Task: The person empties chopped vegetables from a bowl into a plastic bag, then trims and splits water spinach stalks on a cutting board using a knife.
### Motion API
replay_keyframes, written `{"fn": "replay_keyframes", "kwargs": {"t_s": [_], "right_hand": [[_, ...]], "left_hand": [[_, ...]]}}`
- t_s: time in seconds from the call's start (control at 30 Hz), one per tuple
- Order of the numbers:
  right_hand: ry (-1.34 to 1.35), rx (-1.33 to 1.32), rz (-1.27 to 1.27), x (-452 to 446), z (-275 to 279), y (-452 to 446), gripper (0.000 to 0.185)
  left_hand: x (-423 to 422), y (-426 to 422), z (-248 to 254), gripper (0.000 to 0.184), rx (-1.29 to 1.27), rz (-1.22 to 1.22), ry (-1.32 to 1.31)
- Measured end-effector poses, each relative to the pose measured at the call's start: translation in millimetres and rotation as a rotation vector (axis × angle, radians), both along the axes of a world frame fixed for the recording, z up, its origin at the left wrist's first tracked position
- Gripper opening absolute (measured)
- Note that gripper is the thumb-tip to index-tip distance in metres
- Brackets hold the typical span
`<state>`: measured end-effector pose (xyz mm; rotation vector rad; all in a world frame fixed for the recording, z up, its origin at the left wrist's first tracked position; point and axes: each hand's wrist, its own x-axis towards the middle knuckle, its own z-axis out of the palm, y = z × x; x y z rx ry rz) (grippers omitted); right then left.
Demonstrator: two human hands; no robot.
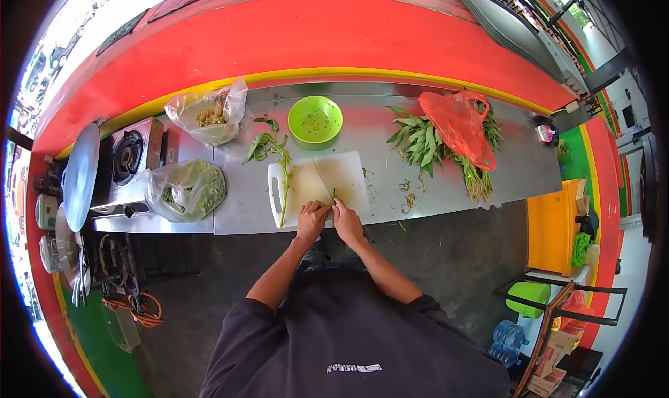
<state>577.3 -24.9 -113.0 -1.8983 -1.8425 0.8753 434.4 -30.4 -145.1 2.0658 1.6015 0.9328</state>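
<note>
The person's right hand (pixel 348 224) is closed on a knife (pixel 323 177), blade slanting across the white cutting board (pixel 354 172). The left hand (pixel 313 219) bunches beside it; I can't tell what it grips. A leafy stem (pixel 283 178) crosses the board's left end. White lettering (pixel 355 368) on the dark shirt (pixel 348 328) defeats me.

Head view: high at the near edge of the long silver metal surface (pixel 523 165)
Facing: forward, down
Range: middling, far edge included
</note>
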Motion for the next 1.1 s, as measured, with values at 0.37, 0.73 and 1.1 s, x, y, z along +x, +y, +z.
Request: {"fn": "replay_keyframes", "kwargs": {"t_s": [0.37, 0.73, 1.1], "right_hand": [[0.078, 0.079, -0.041, 0, -8, -35, 0.034], [0.006, -0.061, 0.007, 7, -1, -28, 0.035], [-0.009, -0.013, 0.019, -1, 0, -8, 0.035]], "left_hand": [[-4, -1, -1, 0.016, 0.008, 0.0, -0.023], [-6, 0, -8, 0.013, -0.001, 0.03, -0.088], [-6, -5, -9, 0.013, 0.014, 0.027, -0.129]]}}
